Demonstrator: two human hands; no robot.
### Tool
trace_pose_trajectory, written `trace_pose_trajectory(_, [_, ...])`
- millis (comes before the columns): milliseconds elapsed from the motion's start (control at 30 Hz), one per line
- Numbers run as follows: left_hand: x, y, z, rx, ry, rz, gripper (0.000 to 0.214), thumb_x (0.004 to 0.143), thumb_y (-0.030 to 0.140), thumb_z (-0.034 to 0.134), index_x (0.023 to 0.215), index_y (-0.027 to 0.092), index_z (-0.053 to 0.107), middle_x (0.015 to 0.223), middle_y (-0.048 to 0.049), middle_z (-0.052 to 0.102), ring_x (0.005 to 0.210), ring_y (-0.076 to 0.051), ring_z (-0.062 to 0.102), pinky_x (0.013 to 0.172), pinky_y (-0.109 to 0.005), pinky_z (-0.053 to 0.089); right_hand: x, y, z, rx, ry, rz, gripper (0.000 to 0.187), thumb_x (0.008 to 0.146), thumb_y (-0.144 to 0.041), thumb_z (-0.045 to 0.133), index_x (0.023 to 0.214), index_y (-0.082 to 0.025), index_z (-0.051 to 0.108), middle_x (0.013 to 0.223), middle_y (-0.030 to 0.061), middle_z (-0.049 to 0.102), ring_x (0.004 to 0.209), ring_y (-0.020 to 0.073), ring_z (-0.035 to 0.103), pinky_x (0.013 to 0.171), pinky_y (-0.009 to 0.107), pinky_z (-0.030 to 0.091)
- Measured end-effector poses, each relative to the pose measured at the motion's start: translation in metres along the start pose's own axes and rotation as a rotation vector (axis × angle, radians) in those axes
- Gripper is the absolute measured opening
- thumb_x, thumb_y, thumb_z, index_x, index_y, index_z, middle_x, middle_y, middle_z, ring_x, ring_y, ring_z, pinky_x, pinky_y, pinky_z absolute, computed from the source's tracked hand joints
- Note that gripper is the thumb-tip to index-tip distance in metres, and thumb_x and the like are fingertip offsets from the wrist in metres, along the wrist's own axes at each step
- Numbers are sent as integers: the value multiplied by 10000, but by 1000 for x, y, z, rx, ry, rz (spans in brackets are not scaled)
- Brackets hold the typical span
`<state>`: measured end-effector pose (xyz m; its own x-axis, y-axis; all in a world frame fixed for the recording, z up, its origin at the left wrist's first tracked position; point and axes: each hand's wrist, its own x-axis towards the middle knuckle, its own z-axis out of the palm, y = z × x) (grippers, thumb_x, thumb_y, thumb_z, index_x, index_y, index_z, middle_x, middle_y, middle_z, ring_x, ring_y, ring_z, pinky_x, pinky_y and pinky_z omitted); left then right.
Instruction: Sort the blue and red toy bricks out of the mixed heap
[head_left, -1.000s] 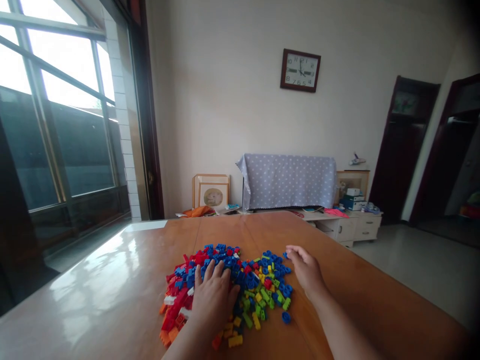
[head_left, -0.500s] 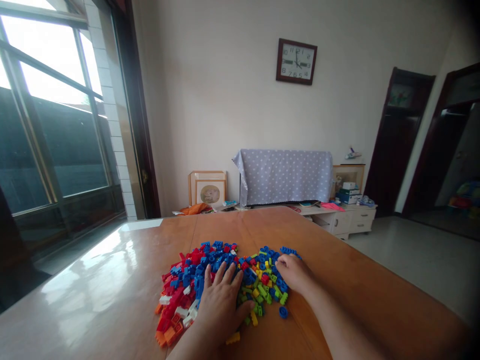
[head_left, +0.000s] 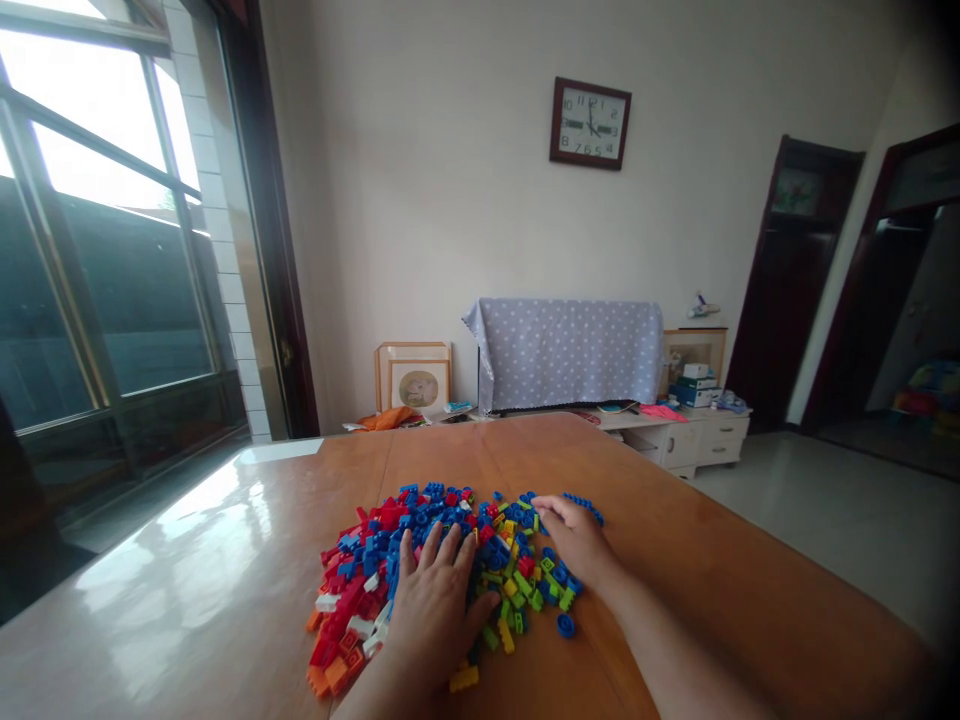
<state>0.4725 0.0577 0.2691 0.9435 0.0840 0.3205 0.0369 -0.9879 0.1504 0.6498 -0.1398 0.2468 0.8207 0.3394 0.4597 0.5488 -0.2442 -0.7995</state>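
Looks like piece-by-piece picking from a loose heap of toy bricks (head_left: 379,560), spread over the near middle of the table (head_left: 720,600). Mostly red and blue at left, with orange bricks (head_left: 330,675) at near left and green bricks (head_left: 532,595) mixed with yellow at right. Have left hand (head_left: 439,605) palm down over the near middle of the heap, with fingers spread wide; can't see anything gripped, can't see under the palm either. Have right hand (head_left: 574,535) at the far right edge, with thumb and fingertips drawn narrow; can't tell whether pinching a piece or not. Note blue row (head_left: 587,505) just beyond right hand, partly hidden by it. Note also single round blue piece (head_left: 565,625) lying apart at near right, and yellow brick (head_left: 464,679) at the near edge. Would guess mid-pick on the right, steadying on the left. Probably calls next for a firm fingertip pinch on one small piece, without dragging neighbours; go light with left hand to avoid scattering the heap.
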Motion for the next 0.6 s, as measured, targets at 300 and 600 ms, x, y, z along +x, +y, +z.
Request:
trace_pose_trajectory(300, [2,9,-10,14,-33,-38,679,916,586,491,1511,261,448,1579,-77,419,1507,-346,256,1229,-629,-41,48,31,-60,-74,241,162,459,896,-379,468,1269,-187,652,1269,130,695,1165,264,657,966,388,530])
trace_pose_trajectory(600, [4,10,-14,-29,-75,-44,645,919,620,469,1491,323,473,1588,-38,406,1511,-350,248,1231,-645,-9,57,75,-52,-464,-21,173,312,772,-254,614,1044,-270,766,1139,62,749,1110,263,650,968,369,480])
